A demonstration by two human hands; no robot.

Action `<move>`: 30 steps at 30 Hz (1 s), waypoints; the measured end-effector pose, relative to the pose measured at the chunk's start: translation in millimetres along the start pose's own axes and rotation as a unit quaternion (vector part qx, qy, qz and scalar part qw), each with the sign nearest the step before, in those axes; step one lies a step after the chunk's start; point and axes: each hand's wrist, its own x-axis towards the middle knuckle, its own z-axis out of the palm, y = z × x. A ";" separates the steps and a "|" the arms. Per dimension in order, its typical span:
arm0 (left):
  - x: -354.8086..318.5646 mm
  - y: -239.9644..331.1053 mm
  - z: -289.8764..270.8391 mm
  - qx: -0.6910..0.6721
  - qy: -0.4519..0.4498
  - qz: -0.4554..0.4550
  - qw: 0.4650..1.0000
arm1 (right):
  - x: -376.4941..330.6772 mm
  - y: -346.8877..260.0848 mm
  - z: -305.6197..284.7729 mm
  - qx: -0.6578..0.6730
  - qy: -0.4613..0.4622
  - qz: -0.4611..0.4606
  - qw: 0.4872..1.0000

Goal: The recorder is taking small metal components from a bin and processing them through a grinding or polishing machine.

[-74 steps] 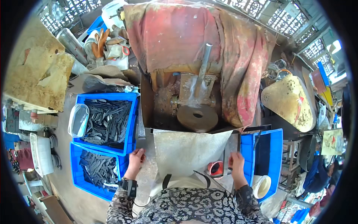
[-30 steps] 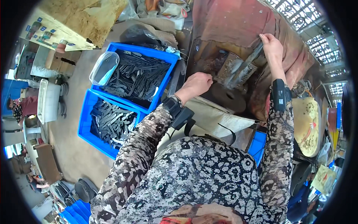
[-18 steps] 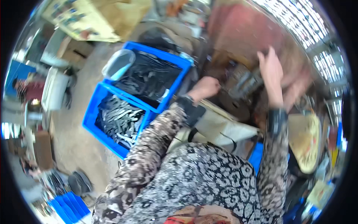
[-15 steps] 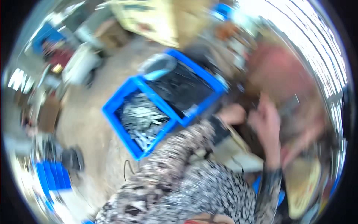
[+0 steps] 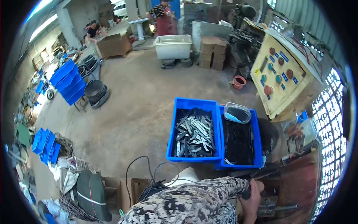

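My left arm, in a black-and-white patterned sleeve [image 5: 209, 190], reaches to the right and ends in a dark cuff [image 5: 246, 191]. Only a sliver of my left hand [image 5: 261, 185] shows past the cuff, so its fingers are hidden. My right hand [image 5: 251, 202] comes up from the lower edge beside that cuff, its fingers closed together; what they hold, if anything, is hidden. Ahead of my arm stands a blue crate [image 5: 194, 159] of narrow grey metal strips [image 5: 197, 130]. Against it is a second blue crate [image 5: 257, 138] with black contents and a clear plastic tub [image 5: 237, 113] at its far end.
A cream control panel [image 5: 278, 71] with round buttons stands at the right. A white tub [image 5: 172, 46] and an orange bucket [image 5: 239, 81] are farther off. Stacked blue crates [image 5: 69, 82] stand left, a black cable [image 5: 128, 179] loops near me, and two people work far back.
My view has swung to the right, so the crates appear more upright and farther right. My hands, formerly apart, are now close together at the left cuff.
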 end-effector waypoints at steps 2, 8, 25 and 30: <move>0.3 2.1 1.0 0.000 0.003 -0.003 1.000 | 0.9 -1.3 -4.1 -0.003 -0.013 -0.009 1.000; 3.8 7.7 2.9 -0.005 -0.011 0.011 1.000 | 6.7 -4.4 -17.6 0.069 -0.065 0.019 0.995; -6.5 4.1 16.2 -0.005 0.019 -0.031 0.999 | -52.2 16.5 -123.5 -0.175 0.285 0.274 0.902; -10.4 10.0 9.1 -0.053 0.024 -0.042 0.997 | -83.8 99.9 -174.4 -0.273 0.336 0.482 0.762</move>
